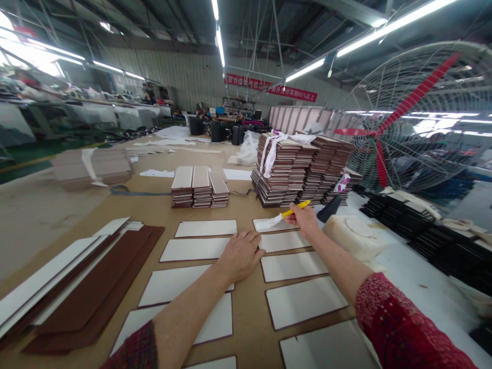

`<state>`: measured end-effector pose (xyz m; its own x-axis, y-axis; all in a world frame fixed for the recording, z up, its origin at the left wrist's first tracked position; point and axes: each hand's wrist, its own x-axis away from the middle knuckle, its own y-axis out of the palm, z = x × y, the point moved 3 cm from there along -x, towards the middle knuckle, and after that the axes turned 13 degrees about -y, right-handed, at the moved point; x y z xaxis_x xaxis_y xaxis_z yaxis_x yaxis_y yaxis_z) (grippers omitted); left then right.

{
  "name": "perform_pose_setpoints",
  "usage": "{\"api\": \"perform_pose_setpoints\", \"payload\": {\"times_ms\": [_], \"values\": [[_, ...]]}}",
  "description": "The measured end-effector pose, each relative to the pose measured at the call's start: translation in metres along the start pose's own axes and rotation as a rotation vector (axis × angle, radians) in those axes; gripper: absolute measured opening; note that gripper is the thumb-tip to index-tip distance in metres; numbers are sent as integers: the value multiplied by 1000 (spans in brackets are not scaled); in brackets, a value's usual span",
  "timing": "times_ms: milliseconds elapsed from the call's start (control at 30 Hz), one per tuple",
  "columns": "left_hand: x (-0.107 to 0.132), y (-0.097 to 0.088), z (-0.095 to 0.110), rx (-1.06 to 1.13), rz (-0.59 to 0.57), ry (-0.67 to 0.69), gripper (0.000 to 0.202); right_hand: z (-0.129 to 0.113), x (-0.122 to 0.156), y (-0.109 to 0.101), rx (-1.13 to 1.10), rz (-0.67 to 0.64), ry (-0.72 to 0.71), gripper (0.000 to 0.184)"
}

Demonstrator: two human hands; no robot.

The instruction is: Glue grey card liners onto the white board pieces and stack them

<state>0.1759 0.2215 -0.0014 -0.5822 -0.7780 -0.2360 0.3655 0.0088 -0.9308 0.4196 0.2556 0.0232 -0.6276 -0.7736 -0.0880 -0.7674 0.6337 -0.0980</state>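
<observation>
My right hand [303, 220] grips a yellow-handled brush [287, 213], its pale bristles lying on the farthest white panel [258, 223] of the right column. Palm down, my left hand [242, 253] rests between the two columns, fingers stretched toward the right-hand panels. Beneath and beside it are dark-edged rectangular panels [194, 249], laid out in rows on the brown tabletop [248, 328]. My left forearm hides parts of the nearer left panels. Just right of my right wrist stands a whitish container [351, 236], with a dark flat-ended object [329, 209] beside it.
Long brown and white strips [96, 282] lie at the left. Small panel stacks [200, 187] and a tall tied stack [286, 171] stand farther back. A large caged fan [384, 128] is at the right, above piled black pieces [418, 225]. A blurred bundle [90, 166] sits back left.
</observation>
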Motion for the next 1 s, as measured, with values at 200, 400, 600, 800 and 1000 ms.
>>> {"api": "perform_pose_setpoints", "payload": {"times_ms": [200, 400, 600, 800, 1000], "values": [[1, 0, 0, 3, 6, 3, 33, -5, -14, -20, 143, 46, -28, 23], [0, 2, -1, 4, 5, 5, 33, -15, -21, -32, 326, 43, -46, 25], [0, 3, -2, 1, 3, 4, 35, -28, -25, -37, 496, 13, -70, 26], [1, 1, -1, -3, 10, 15, 33, -33, -32, -44, 598, 15, -126, 28], [-1, 2, -2, -6, 17, 16, 30, -35, -37, -45, 600, 28, -132, 30]]}}
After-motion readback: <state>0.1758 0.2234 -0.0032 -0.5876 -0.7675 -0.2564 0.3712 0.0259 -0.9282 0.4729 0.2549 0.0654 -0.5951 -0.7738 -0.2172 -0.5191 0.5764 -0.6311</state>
